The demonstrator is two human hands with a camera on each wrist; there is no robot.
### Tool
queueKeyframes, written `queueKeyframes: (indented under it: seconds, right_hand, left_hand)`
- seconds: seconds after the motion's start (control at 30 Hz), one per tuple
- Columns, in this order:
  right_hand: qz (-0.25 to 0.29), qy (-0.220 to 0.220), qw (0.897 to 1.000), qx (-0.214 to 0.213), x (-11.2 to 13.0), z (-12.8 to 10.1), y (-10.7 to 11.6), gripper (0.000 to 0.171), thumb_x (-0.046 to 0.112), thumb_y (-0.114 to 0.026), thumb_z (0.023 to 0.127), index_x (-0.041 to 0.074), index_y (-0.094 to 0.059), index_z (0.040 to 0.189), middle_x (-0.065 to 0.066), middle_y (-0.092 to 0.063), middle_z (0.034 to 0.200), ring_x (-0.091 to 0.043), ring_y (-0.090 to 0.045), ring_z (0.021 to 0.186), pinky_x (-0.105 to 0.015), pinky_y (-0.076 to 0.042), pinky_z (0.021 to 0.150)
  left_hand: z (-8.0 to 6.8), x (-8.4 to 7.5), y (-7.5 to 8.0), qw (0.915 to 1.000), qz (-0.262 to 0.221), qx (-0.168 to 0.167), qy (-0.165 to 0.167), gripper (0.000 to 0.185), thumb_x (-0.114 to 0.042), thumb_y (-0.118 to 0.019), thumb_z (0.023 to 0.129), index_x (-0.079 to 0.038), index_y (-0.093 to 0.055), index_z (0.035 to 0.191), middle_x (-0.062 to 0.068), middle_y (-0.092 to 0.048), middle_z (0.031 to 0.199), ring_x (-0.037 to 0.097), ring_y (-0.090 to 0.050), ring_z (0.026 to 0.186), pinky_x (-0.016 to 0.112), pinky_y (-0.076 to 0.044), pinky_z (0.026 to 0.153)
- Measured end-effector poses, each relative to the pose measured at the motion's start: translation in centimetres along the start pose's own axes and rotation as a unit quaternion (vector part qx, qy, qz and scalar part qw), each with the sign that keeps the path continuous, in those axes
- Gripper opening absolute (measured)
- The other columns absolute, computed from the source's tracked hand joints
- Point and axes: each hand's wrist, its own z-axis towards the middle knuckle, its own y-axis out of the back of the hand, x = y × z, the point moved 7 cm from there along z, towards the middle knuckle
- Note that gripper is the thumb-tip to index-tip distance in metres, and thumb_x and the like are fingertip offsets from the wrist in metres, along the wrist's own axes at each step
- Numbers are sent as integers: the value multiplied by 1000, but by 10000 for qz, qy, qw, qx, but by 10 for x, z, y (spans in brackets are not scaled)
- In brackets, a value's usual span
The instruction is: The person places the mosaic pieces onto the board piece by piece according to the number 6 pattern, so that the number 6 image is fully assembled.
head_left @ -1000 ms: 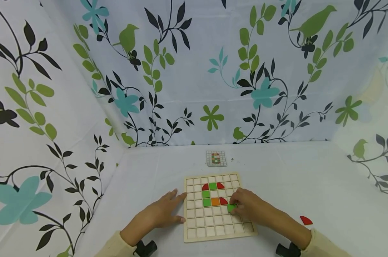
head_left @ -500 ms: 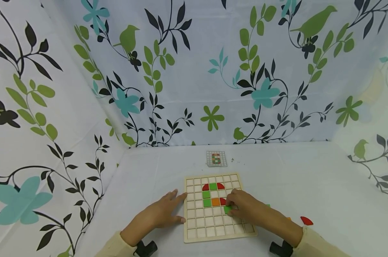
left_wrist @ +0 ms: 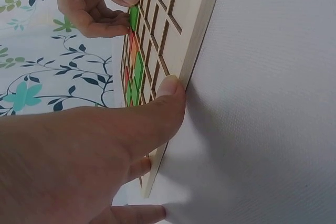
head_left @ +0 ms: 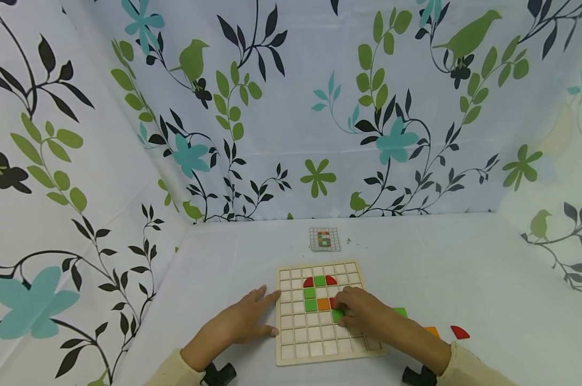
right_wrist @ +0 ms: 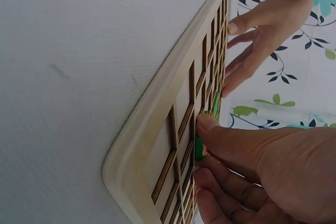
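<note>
Where the right hand (head_left: 360,308) is: right of centre in the lower half of the head view, over the board
Right fingers: thumb and forefinger pinch a green square (head_left: 337,315), with only its thickness between the tips; the other fingers curl in toward the palm
Green square: over the grid, just below a half-hidden red piece (head_left: 333,303); cannot tell whether it sits fully in its slot
Left hand (head_left: 247,317): lower centre of the head view, along the board's left edge
Left fingers: spread, thumb well apart from the forefinger, both touching that edge and pinching nothing; the thumb tip rests on the rim in the left wrist view
Board (head_left: 329,358): wooden grid, lower centre of the head view, flat on the white table (head_left: 455,257)
Pieces laid in it: red quarter-round (head_left: 308,282), green tile (head_left: 319,280) and second red quarter-round (head_left: 331,280) along the top; two more green tiles (head_left: 310,293) down the left; orange tile (head_left: 323,304) beside the lower one
Loose pieces: green (head_left: 400,311), orange (head_left: 433,331) and red (head_left: 460,332), lower right, near the right forearm
Card (head_left: 325,239): above the board, near the middle of the frame, printed with a coloured grid pattern
</note>
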Motion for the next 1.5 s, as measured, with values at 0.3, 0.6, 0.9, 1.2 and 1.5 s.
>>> queueKeyframes:
  seconds: [0.3, 0.6, 0.9, 1.2, 1.5]
  right_hand:
    - [-138, 106, 9998, -112, -1, -3, 0, 21, 24, -78, 89, 15, -70, 106, 9, -58, 101, -8, -53, 96, -29, -50, 87]
    - [-28, 3, 10000, -51, -4, -3, 0, 26, 24, -79, 89, 15, -71, 111, 10, -57, 103, -7, -52, 98, -29, -50, 88]
    - [-84, -438, 9986, -272, -21, -22, 16, 24, 27, -77, 91, 19, -69, 111, 12, -60, 106, -10, -54, 99, -33, -52, 90]
    - [460, -1103, 9916, -495, -53, -57, 45, 26, 28, -75, 92, 20, -67, 116, 10, -60, 111, -16, -59, 105, -37, -53, 89]
    - [198, -1469, 9822, -1152, -86, -97, 81, 30, 26, -79, 89, 17, -68, 115, 7, -65, 110, -18, -60, 101, -38, -55, 85]
  left_hand:
    - [0, -1, 0, 10000, 7, 1, -9, 83, -48, -77, 85, -20, -42, 154, 19, -31, 158, 39, -30, 144, 61, -37, 105]
    - [-1, 0, 1, 10000, -23, -20, -61, 83, -49, -76, 85, -19, -41, 154, 19, -31, 158, 40, -30, 144, 61, -37, 104]
    - [-2, 1, 0, 9999, -22, -44, -93, 83, -48, -77, 85, -19, -41, 154, 20, -32, 157, 41, -31, 142, 61, -38, 103]
    - [1, 2, -2, 9999, 15, -55, -87, 83, -50, -76, 85, -20, -41, 154, 19, -32, 158, 40, -32, 142, 61, -39, 102]
    - [3, 0, -1, 9999, 103, -7, -86, 84, -50, -76, 85, -19, -41, 155, 20, -33, 157, 40, -33, 142, 60, -40, 103]
